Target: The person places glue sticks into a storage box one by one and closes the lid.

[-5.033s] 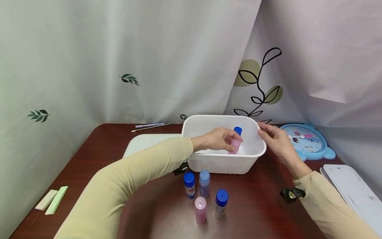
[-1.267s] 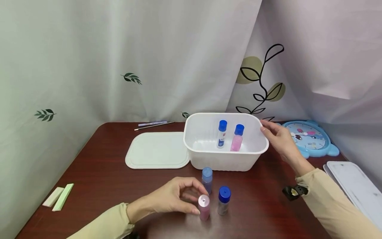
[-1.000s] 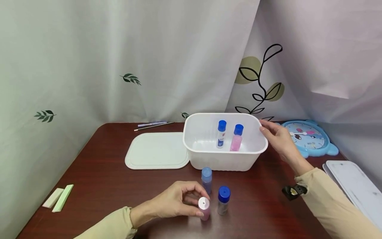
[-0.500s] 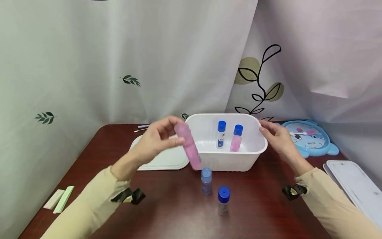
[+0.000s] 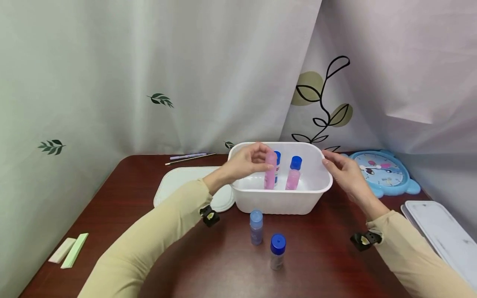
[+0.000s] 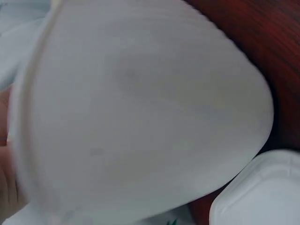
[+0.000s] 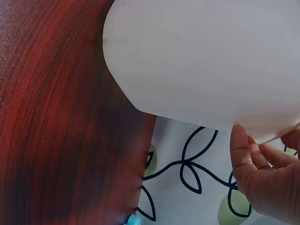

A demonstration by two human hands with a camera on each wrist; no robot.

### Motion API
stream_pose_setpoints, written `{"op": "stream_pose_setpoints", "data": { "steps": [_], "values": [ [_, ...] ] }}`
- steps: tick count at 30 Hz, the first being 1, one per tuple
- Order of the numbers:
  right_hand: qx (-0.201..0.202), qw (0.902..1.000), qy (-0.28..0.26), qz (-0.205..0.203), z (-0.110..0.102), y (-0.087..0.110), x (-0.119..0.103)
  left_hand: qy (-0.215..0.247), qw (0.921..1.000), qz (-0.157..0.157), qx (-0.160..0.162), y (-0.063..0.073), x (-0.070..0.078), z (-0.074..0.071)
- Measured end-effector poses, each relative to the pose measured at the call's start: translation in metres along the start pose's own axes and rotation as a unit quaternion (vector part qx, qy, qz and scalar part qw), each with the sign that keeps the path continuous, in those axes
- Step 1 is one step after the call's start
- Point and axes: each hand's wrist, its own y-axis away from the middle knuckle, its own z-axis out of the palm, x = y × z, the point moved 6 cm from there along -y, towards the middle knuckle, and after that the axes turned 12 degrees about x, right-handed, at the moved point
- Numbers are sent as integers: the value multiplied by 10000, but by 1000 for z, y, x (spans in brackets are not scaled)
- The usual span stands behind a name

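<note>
My left hand [image 5: 244,163] holds a pink glue stick [image 5: 270,179] upright between thumb and fingers, over the inside of a white plastic bin [image 5: 275,203]. Inside the bin stand a blue-capped glue stick with a label [image 5: 277,169], partly hidden behind the pink one, and a pink glue stick with a blue cap [image 5: 293,178]. My right hand [image 5: 346,170] grips the bin's right rim, thumb inside. In the right wrist view those fingers [image 7: 240,147] press the bin wall. The left wrist view is mostly bin wall [image 6: 140,108]; what the left hand holds is hidden there.
In front of the bin stand a light-blue glue stick [image 5: 256,227] and a dark-blue-capped one [image 5: 277,251]. A white lid [image 5: 175,182] lies left, pens [image 5: 190,157] behind it. Right are a blue clock [image 5: 387,171] and white boards [image 5: 439,231]. Pale strips [image 5: 74,250] lie far left.
The left hand took the pink glue stick from the table, lifted it and carried it right into the bin. Earlier it let go of other glue sticks there. The right hand stays on the rim.
</note>
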Motion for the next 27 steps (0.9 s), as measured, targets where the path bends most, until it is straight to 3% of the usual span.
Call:
{"op": "stream_pose_setpoints", "data": {
  "steps": [5, 11, 20, 23, 27],
  "values": [
    [12, 10000, -23, -48, 0, 1, -1, -463, 9979, -257, -361, -6, -12, 18],
    [34, 10000, 7, -25, -1, 1, -2, -820, 9940, -308, -655, -5, -14, 26],
    [20, 10000, -32, -20, -1, 1, 0, -1019, 9916, -414, -675, -4, -16, 26],
    [-3, 10000, -47, 7, 0, 1, 1, -1226, 9901, -274, -631, 0, -12, 21],
    [13, 10000, -47, 1, -2, 1, 1, -1151, 9920, 226, -461, 13, 2, 7]
  ]
}}
